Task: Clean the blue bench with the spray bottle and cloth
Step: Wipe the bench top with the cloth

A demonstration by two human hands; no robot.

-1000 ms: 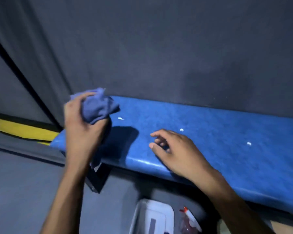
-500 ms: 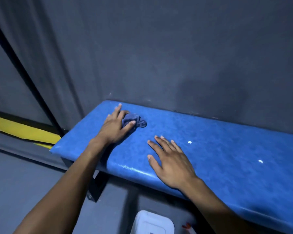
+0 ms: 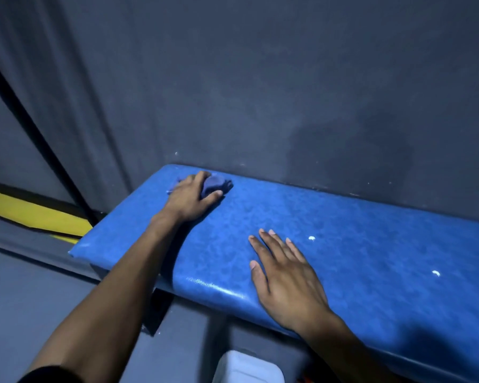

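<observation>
The blue bench point(image 3: 357, 244) runs along the grey wall from the middle left to the lower right. My left hand point(image 3: 190, 199) presses a crumpled blue cloth point(image 3: 215, 184) onto the bench's far left corner, close to the wall. My right hand point(image 3: 285, 275) lies flat on the seat near the front edge, fingers spread, holding nothing. Two small white specks, one point(image 3: 311, 238) and another point(image 3: 435, 273), sit on the seat to the right of that hand. The spray bottle is hidden, apart from a possible sliver of orange at the bottom edge.
A white plastic container point(image 3: 248, 367) stands on the grey floor under the bench's front edge. A yellow strip point(image 3: 31, 214) runs along the floor at the left, beside a black diagonal bar point(image 3: 39, 139). The grey wall point(image 3: 260, 92) backs the bench.
My left hand brought the cloth down from the air onto the seat and slid it back toward the wall corner. My right hand flattened onto the bench.
</observation>
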